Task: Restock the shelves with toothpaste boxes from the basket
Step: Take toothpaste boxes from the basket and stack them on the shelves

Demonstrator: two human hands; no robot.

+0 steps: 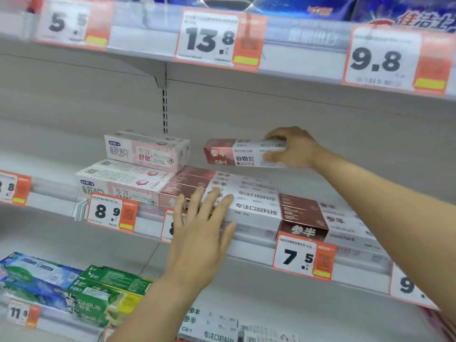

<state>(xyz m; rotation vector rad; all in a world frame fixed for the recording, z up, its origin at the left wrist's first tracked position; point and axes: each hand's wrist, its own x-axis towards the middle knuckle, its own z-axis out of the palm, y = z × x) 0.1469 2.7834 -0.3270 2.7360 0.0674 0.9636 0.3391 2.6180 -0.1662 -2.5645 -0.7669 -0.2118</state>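
My right hand [293,148] grips the right end of a rose-and-white toothpaste box [237,154], holding it level in the air just above a flat row of matching boxes [246,198] on the middle shelf [256,239]. My left hand [201,233] is spread flat, fingers apart, against the front edge of that row, holding nothing. The basket is not in view.
Pink-and-white boxes [145,154] are stacked to the left on the same shelf. More rose-ended boxes [320,223] lie to the right. Green and blue boxes [74,287] fill the lower shelf at the left. Price tags [304,259] hang along the shelf rails. The upper shelf [296,38] overhangs.
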